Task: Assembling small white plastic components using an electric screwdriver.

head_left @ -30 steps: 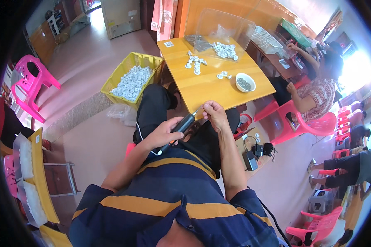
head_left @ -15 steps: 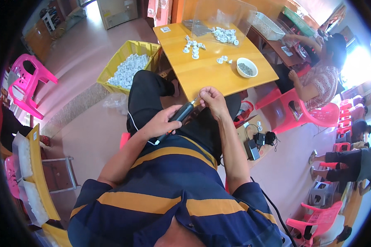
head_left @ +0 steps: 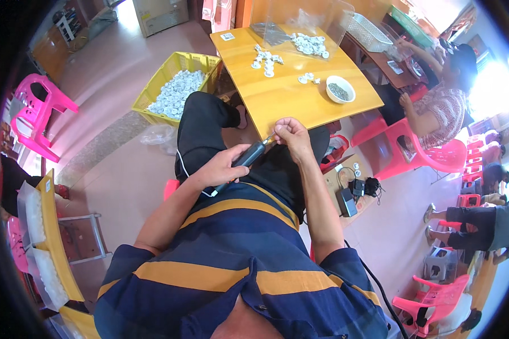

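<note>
Wrapped around a black electric screwdriver point(head_left: 251, 153) is my left hand point(head_left: 225, 168), above my lap. A white cable runs from the tool's lower end. At the tool's tip, my right hand point(head_left: 291, 134) pinches with thumb and forefinger; whatever is between them is too small to make out. Just beyond lies the yellow table point(head_left: 288, 107). On it stand a white bowl point(head_left: 350, 91) of small metal screws point(head_left: 339, 91), a few white round parts point(head_left: 308, 78) and a larger group of the same parts point(head_left: 311, 45) near a clear panel.
A yellow crate point(head_left: 201, 62) full of white parts stands left of the table. Black power adapters point(head_left: 348, 202) lie on a board at my right. A person point(head_left: 438, 113) sits on a pink chair point(head_left: 447, 158) to the right. Another pink chair point(head_left: 45, 107) stands far left.
My hands and the screwdriver hold nearly the same pose. The seated person's far arm has shifted slightly. The view has tilted a little.
</note>
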### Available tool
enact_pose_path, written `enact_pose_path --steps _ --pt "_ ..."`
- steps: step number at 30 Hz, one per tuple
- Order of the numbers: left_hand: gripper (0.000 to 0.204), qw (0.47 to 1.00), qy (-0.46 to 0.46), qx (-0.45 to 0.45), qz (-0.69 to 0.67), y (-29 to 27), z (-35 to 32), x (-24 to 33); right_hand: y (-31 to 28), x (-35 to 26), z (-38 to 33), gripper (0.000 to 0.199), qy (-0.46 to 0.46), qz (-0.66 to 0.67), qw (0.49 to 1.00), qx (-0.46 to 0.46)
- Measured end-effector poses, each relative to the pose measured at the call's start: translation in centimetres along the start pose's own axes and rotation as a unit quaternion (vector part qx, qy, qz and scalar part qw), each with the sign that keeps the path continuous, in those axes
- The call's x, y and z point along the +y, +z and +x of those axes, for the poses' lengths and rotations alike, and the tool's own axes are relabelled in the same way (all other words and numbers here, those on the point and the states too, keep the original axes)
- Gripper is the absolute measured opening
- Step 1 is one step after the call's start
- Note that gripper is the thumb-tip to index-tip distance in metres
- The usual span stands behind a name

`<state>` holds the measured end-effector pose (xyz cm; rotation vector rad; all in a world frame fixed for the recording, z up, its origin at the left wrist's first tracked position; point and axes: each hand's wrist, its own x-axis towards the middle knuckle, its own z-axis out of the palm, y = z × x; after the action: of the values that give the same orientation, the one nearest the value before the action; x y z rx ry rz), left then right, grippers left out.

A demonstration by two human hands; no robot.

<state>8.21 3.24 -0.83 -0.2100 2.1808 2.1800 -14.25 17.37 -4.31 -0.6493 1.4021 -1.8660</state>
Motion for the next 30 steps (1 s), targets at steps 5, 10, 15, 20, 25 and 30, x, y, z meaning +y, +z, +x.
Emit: enact_pose_path --steps 5,10,15,20,25,30 --pt "0.066 0.999 0.003 -0.029 0.015 -0.3 0.3 -0.4 -0.6 -0.1 0.3 0.008 0.000 -0.017 1.000 -0.020" --pt "0.062 1.000 -0.004 -0.011 -0.015 -0.2 0.1 -0.7 -0.6 0.1 0.0 0.006 0.009 -0.027 1.000 -0.013" --pt "0.064 1.000 -0.015 -0.009 0.025 -0.6 -0.1 -0.5 -0.1 -0.2 0.0 0.007 0.007 -0.039 0.999 -0.010" --pt "0.065 0.998 -0.033 -0.026 0.035 -0.6 0.0 0.4 -0.3 -0.4 -0.1 0.006 0.001 -0.040 0.999 -0.005" --pt "0.063 0.999 -0.017 -0.017 0.047 -0.3 0.1 0.1 -0.5 -0.2 -0.1 0.007 0.004 -0.043 0.999 0.009" --pt "0.063 0.999 -0.009 -0.020 0.039 -0.4 0.3 -0.1 -0.5 -0.5 0.0 0.007 0.005 -0.056 0.998 0.008"
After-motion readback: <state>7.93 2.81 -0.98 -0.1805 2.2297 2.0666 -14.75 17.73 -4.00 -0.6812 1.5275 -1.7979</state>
